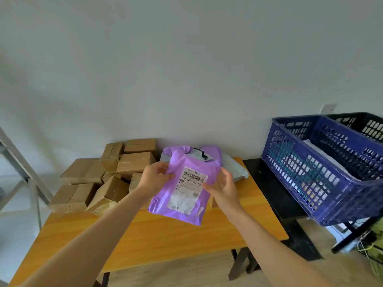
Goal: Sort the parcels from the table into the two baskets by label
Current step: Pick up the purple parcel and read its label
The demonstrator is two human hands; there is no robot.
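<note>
A purple plastic parcel (187, 212) with a white barcode label facing me is held up above the wooden table (165, 241). My left hand (154, 179) grips its upper left edge and my right hand (224, 187) holds its right edge. Several brown cardboard boxes (107, 177) are piled at the table's back left. Another purple parcel (209, 152) and a grey bag (236, 168) lie behind the held one. A blue basket (323, 195) stands tilted on a black stand to the right, with a black basket (366, 125) behind it.
The blue basket holds a white parcel (331, 156). The black stand (275, 193) adjoins the table's right edge. A grey metal frame (18, 162) stands at the left. Green and white clutter (373, 241) lies on the floor at the lower right.
</note>
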